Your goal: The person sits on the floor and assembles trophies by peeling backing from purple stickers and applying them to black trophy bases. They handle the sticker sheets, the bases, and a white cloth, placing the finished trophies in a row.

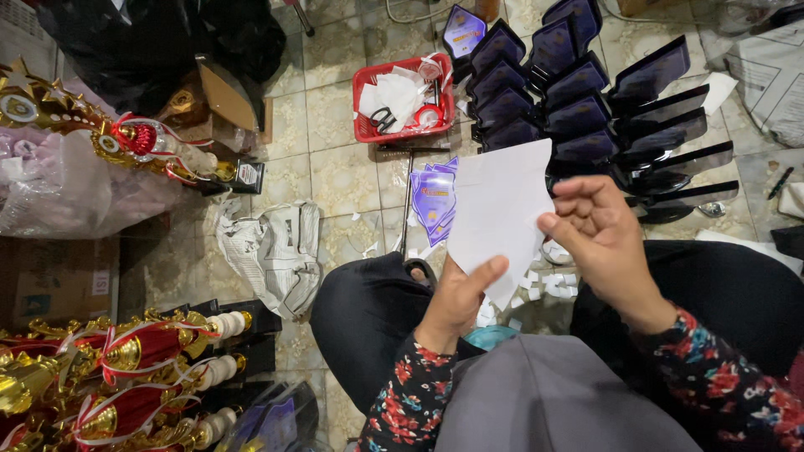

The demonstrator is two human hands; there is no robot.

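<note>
The fingers of the left hand pinched the lower edge of a white sheet of paper with angled cut corners, thumb across its front, while the right hand pinched the sheet's right edge between thumb and curled fingertips, so that it was held up above the lap between both hands. Around them lay the beige patterned floor tiles. Beyond the sheet stood rows of dark purple plaque stands with glossy black bases, leaning one behind another. At the left edge lay gold and red trophies tied with red-and-white ribbon. A crumpled sheet of newspaper lay near the left knee. Farther off sat a red plastic basket holding white scraps and what looked like scissors. Small white paper offcuts were scattered just under the hands.
</note>
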